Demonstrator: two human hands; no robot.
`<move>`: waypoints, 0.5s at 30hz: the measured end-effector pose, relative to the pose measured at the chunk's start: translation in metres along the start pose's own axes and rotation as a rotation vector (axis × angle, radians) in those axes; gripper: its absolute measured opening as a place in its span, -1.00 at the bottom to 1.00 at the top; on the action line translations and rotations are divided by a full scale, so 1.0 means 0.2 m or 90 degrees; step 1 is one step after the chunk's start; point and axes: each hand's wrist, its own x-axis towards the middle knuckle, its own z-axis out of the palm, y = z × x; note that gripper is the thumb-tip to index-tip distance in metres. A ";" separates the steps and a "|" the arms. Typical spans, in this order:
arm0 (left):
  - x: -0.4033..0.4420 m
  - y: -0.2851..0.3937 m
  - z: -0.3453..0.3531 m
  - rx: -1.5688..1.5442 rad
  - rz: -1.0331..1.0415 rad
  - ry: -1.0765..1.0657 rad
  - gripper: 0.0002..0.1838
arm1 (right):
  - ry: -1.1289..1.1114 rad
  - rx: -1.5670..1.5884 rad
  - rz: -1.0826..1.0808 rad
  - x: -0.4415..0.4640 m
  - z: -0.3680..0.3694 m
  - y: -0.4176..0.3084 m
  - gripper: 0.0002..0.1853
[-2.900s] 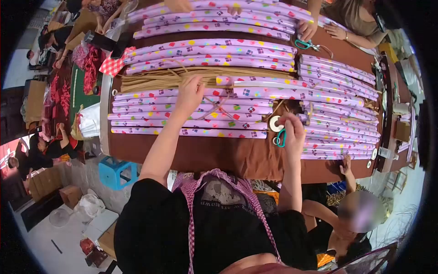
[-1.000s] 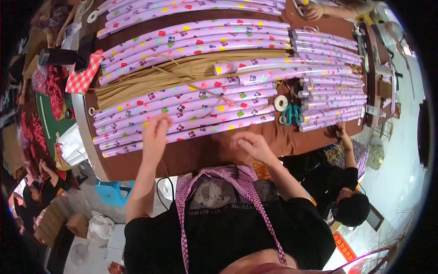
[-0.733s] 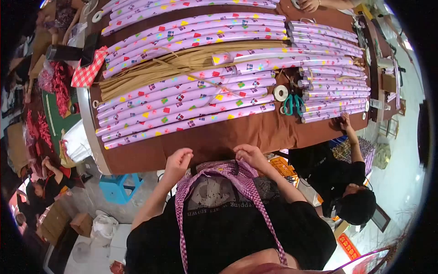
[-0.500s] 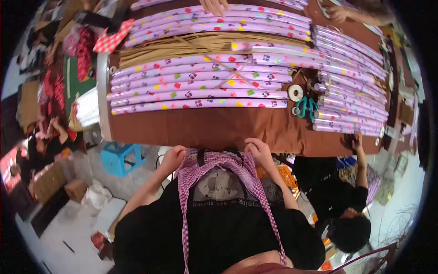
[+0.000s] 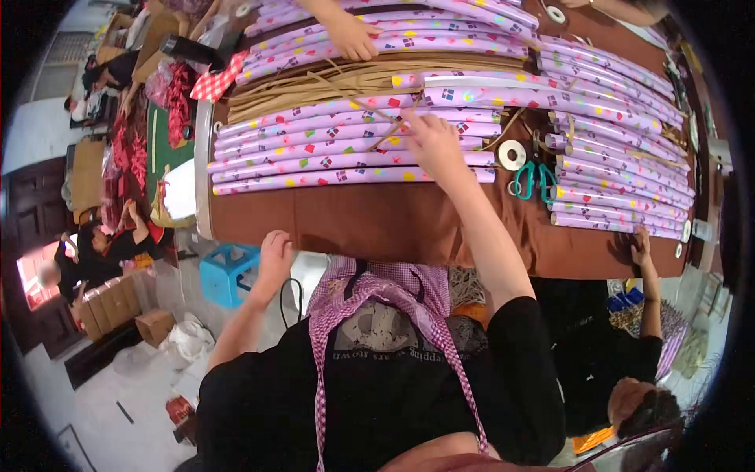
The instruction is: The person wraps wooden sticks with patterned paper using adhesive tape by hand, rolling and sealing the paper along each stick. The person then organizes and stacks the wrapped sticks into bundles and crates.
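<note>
My right hand (image 5: 432,144) reaches over the near stack of purple patterned rolls (image 5: 314,148), its fingers at the crossed brown strips (image 5: 385,138). Whether it grips a strip is too small to tell. My left hand (image 5: 276,253) is at the front edge of the brown-covered table (image 5: 354,220), fingers bent, and what it holds, if anything, is hidden. Behind the near rolls lies a bundle of brown paper strips (image 5: 291,85). To the right of my right hand are a white tape roll (image 5: 511,155) and teal-handled scissors (image 5: 536,181).
Another person's hand (image 5: 353,35) rests over the far rolls. A co-worker's hand (image 5: 641,247) touches the table's front edge, right of me. More rolls (image 5: 621,169) lie at the right. A blue stool (image 5: 228,274) stands below the table's left side.
My right hand has gone from my apron out over the near rolls. My left hand has moved from the apron to the table's front edge. The scissors and tape stay among the rolls.
</note>
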 end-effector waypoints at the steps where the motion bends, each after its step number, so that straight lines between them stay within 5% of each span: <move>1: 0.02 -0.08 -0.01 0.044 0.012 -0.001 -0.81 | 0.012 -0.106 -0.021 0.03 0.06 -0.02 -0.56; 6: 0.02 -0.53 -0.08 0.112 -0.036 0.035 -0.75 | -0.124 -0.273 -0.024 0.10 0.32 0.12 -0.81; 15: 0.07 -1.06 -0.22 0.197 -0.164 0.165 -0.64 | -0.201 -0.033 -0.056 0.50 0.19 -0.21 -0.81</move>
